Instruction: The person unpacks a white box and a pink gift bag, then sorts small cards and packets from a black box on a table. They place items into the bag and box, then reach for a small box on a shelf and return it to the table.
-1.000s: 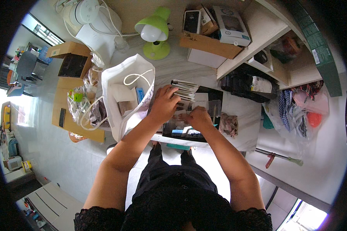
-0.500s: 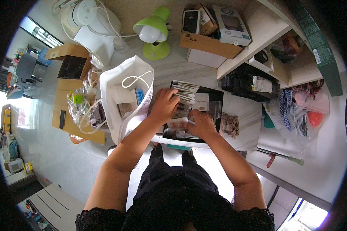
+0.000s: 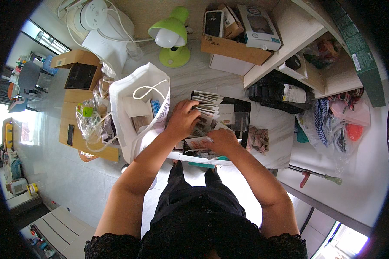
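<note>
A black box (image 3: 244, 107) in front of me holds a row of thin white packets (image 3: 206, 99) standing on edge and other flat pieces. My left hand (image 3: 182, 120) lies at its left side, fingers curled against the near end of the row. My right hand (image 3: 223, 141) is in the near part of the box, fingers bent down around a flat clear-and-white packet (image 3: 197, 143); its fingertips are partly hidden. Close on the left stands a white paper bag (image 3: 122, 95) with a cord handle, its top open, showing a blue packet (image 3: 154, 108) and pale boxes inside.
Behind stands a green desk lamp (image 3: 175, 56). A carton (image 3: 233, 47) with boxes sits at the back right, near a shelf holding a black plastic bundle (image 3: 272, 93). Crumpled cloth (image 3: 258, 140) lies right of the box. Clear plastic wrapping (image 3: 93, 118) and a phone (image 3: 70, 134) are at left.
My right hand has shifted slightly left and toward me, and the packet beneath its fingers has tilted. My left hand stays at the row of packets, barely moved.
</note>
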Demonstrator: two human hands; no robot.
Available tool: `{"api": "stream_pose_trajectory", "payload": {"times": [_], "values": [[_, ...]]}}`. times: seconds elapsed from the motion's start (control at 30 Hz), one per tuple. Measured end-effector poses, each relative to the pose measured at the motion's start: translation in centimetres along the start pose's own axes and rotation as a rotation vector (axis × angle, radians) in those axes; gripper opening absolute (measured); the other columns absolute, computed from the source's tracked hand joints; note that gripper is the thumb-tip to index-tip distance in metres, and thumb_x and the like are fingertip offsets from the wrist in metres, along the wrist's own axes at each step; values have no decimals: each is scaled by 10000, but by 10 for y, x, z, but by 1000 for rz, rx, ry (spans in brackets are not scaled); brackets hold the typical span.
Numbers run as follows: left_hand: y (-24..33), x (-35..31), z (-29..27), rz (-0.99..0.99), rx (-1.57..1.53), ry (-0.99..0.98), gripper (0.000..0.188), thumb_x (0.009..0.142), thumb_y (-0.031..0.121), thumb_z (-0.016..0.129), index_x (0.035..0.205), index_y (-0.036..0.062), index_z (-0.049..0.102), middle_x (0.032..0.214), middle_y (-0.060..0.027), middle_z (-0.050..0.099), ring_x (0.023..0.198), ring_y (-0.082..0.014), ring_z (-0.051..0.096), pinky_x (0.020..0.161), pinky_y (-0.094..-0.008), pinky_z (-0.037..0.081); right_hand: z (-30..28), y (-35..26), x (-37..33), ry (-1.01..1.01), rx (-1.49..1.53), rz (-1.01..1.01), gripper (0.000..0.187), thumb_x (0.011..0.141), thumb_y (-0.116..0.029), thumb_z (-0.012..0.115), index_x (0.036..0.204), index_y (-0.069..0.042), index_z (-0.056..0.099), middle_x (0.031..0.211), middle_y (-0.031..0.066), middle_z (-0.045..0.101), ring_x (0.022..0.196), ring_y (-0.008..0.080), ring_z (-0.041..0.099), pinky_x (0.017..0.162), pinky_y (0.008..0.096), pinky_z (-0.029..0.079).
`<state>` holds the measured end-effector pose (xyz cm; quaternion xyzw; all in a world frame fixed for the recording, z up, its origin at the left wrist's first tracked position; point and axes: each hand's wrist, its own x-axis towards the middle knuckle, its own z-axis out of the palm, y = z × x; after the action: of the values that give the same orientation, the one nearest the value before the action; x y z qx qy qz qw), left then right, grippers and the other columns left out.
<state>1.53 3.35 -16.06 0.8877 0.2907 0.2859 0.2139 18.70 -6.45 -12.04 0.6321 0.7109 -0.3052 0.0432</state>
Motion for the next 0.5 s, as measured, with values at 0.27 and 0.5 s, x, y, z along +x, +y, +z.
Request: {"api": "stream_pose_trajectory", "payload": {"times": [0.27,0.5], "values": [[3,4,-4,-103,-218,-4,199,856,192,634,870,-5,651,1207,-187,539,1114,-381,486,962,-470,384,-4,22,5,420,162,35,315,750,-290,750,951,-54,693,888,155,687,833,345,659,769,433,522],[9,-6,-11,-45,-178,-52,395,768,328,728,1021,37,641,1289,-186,495,1216,-398,431,1026,-480,348,-5,21,2,499,122,-14,361,726,-199,757,1046,-64,656,997,160,668,945,358,624,869,429,485]]}}
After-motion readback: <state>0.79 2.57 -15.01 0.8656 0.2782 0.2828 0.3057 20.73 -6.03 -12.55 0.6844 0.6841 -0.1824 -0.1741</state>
